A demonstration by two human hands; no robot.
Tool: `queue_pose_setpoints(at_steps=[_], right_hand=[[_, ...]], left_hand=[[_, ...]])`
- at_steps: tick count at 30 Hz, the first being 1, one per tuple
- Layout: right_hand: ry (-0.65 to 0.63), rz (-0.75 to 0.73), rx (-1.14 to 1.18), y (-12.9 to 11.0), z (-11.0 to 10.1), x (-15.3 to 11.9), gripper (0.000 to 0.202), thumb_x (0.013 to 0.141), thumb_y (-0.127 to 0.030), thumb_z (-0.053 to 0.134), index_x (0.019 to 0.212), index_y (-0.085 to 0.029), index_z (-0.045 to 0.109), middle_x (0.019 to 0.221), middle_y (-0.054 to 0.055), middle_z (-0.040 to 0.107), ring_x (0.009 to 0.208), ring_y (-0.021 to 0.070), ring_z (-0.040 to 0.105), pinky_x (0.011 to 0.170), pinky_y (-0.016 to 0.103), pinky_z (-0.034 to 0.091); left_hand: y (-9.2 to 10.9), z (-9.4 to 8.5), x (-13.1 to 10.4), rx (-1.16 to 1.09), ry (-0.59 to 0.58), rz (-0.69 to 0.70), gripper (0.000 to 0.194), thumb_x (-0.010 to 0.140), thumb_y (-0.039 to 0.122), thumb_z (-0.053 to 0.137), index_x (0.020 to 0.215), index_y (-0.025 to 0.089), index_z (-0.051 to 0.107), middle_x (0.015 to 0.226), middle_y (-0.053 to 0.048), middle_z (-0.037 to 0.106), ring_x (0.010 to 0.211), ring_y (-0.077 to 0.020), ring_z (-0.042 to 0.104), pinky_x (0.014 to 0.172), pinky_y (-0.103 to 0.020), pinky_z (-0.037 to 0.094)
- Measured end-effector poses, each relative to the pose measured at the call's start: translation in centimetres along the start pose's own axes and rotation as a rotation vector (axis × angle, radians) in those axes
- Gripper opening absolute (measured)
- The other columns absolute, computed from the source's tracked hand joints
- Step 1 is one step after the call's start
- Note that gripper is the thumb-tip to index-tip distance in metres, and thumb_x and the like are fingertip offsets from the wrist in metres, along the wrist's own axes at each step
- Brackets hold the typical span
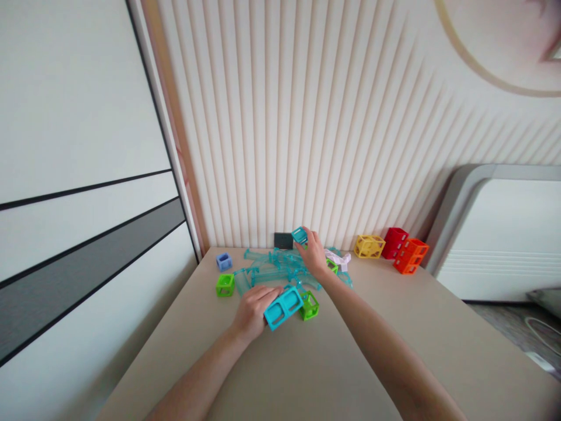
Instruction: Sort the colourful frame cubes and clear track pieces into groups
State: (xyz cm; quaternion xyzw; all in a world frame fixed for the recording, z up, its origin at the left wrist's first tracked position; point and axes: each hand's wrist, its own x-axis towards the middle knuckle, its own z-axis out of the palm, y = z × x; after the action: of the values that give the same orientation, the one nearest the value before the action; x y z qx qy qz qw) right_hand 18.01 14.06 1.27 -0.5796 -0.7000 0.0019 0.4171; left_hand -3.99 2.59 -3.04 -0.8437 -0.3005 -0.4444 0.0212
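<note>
My left hand (254,311) is closed around a pair of joined turquoise open-frame cubes (284,307), held tilted above the near part of the table. Farther back, my right hand (314,254) grips a single turquoise cube (300,235) between thumb and fingers, raised over the pile. Beneath it lies a heap of clear teal track pieces (280,270). A green open-frame cube (310,305) sits just right of the joined pair. Another green cube (225,285) and a periwinkle-blue cube (224,261) stand at the left. My right hand partly hides one more green cube (332,266).
Joined yellow cubes (369,246), red cubes (395,242) and orange cubes (411,256) stand at the back right of the table (280,374). A dark rectangular object (283,240) leans on the ribbed wall. Behind my right wrist lies a pale pinkish piece (339,259).
</note>
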Motion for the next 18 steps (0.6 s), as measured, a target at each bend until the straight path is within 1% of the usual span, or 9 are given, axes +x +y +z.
queue_pose_setpoints(at_steps=[2,4,6,8,10,13,18], right_hand=[[0.056,-0.024,0.154,0.5,-0.4,-1.6,0.063,0.092,-0.035,0.058,0.148,-0.02,0.035,0.124,0.013,0.057,0.095,0.0239,0.066,0.087,0.039,0.054],[0.088,-0.025,0.262,1.1,-0.8,-3.7,0.066,0.091,-0.037,0.061,0.149,-0.02,0.035,0.124,0.013,0.058,0.088,0.0225,0.068,0.082,0.039,0.057],[0.122,-0.042,0.33,1.5,-1.4,-6.2,0.064,0.089,-0.039,0.064,0.146,-0.022,0.041,0.125,0.014,0.058,0.094,0.0239,0.067,0.083,0.041,0.058],[0.157,-0.062,0.397,1.7,-1.9,-8.4,0.059,0.088,-0.039,0.067,0.141,-0.022,0.046,0.13,0.014,0.057,0.107,0.0268,0.063,0.085,0.041,0.059],[0.162,-0.067,0.432,1.8,-2.4,-10.1,0.058,0.086,-0.039,0.069,0.138,-0.023,0.048,0.131,0.014,0.058,0.111,0.0276,0.061,0.085,0.042,0.059],[0.135,-0.094,0.446,1.7,-2.5,-11.4,0.056,0.085,-0.037,0.071,0.135,-0.023,0.05,0.129,0.013,0.06,0.109,0.0272,0.062,0.086,0.042,0.058],[0.116,-0.138,0.468,1.0,-2.3,-11.7,0.052,0.086,-0.036,0.07,0.133,-0.024,0.052,0.122,0.011,0.063,0.103,0.0248,0.065,0.086,0.04,0.058]], left_hand=[[0.4,0.1,0.1,-0.059,0.001,-0.052,0.025,0.088,0.02,0.06,0.112,0.018,0.069,0.097,-0.01,0.076,0.085,-0.0231,0.072,0.074,-0.034,0.059],[0.8,0.2,0.3,-0.113,-0.002,-0.103,0.024,0.085,0.02,0.062,0.108,0.018,0.07,0.094,-0.009,0.076,0.084,-0.0233,0.072,0.072,-0.033,0.058],[1.0,0.3,0.4,-0.148,0.001,-0.135,0.023,0.084,0.019,0.062,0.106,0.019,0.07,0.091,-0.008,0.076,0.083,-0.023,0.072,0.072,-0.033,0.058],[1.1,0.3,0.4,-0.167,0.013,-0.159,0.023,0.084,0.017,0.062,0.105,0.019,0.07,0.091,-0.008,0.076,0.083,-0.0225,0.072,0.073,-0.032,0.058],[1.0,0.2,0.4,-0.174,0.027,-0.175,0.023,0.084,0.016,0.061,0.105,0.019,0.071,0.092,-0.008,0.076,0.084,-0.0222,0.072,0.074,-0.032,0.058],[0.6,0.1,0.2,-0.171,0.043,-0.194,0.024,0.085,0.016,0.06,0.106,0.019,0.071,0.095,-0.008,0.076,0.087,-0.0225,0.072,0.076,-0.031,0.058],[0.3,-0.2,0.1,-0.162,0.047,-0.21,0.025,0.087,0.015,0.058,0.108,0.018,0.071,0.1,-0.009,0.076,0.092,-0.0221,0.072,0.082,-0.031,0.057]])
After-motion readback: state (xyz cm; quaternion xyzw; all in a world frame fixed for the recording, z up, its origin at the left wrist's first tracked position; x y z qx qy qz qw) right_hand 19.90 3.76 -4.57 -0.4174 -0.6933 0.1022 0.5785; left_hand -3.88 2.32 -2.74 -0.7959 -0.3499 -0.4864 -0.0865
